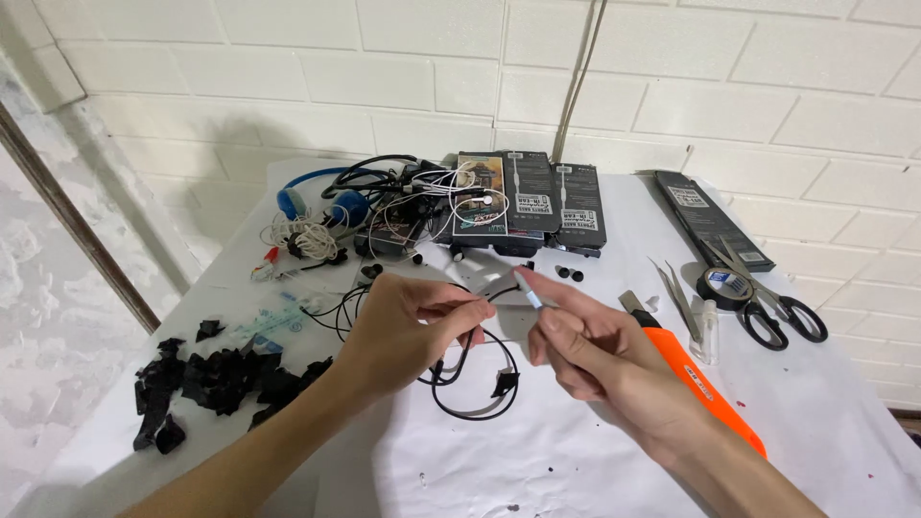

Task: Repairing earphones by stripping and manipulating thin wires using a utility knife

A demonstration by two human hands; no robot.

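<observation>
My left hand point(408, 326) pinches a thin black earphone cable point(470, 384) that loops down onto the white table point(576, 451). My right hand point(585, 345) holds a small silver-white piece point(529, 289) at the cable's end between thumb and fingers. The two hands are close together above the middle of the table, the cable stretched between them. Small black earbud tips point(568, 274) lie just beyond the hands.
An orange utility knife point(700, 379) lies under my right forearm. Scissors point(767, 302), black tape roll point(721, 285) and tweezers point(683, 297) sit at right. Dark boxes point(537, 197), tangled cables point(403, 197) and blue headphones point(321, 197) lie at the back. Black scraps point(216, 379) pile at left.
</observation>
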